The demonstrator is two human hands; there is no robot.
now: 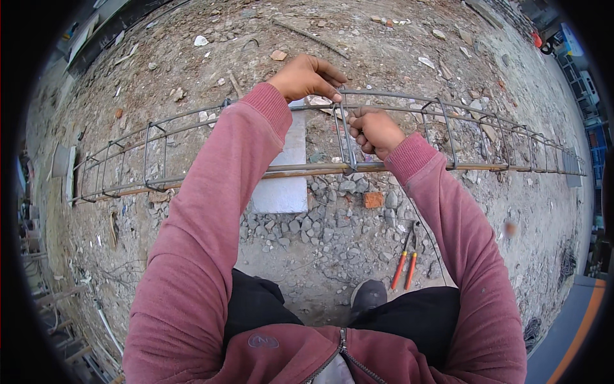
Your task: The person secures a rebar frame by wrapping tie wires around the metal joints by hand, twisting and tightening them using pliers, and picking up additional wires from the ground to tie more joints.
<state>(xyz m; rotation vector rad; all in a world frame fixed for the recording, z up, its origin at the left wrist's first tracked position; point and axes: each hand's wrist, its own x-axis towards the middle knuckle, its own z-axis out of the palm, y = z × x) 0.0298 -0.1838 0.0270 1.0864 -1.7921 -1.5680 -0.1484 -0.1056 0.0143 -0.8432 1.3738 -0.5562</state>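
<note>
A long cage of steel rebar (505,168) with square stirrups runs across the view in front of me. My left hand (309,78) reaches over its far top bar, with thumb and fingers closed at the upper corner of a stirrup (344,137). Just right of that stirrup, my right hand (377,132) has its fingers curled in a pinch. A thin dark wire (433,238) trails down from beneath my right sleeve toward my knee; its upper end is hidden by the hand. Pincers with red-orange handles (404,269) lie on the ground below the cage.
A pale flat slab (281,195) lies under the cage beside my left forearm. Gray gravel (332,224) and a broken orange brick (373,200) are near the middle. My boot (369,296) stands close by. A loose bar (311,38) lies on the rubble-strewn dirt beyond.
</note>
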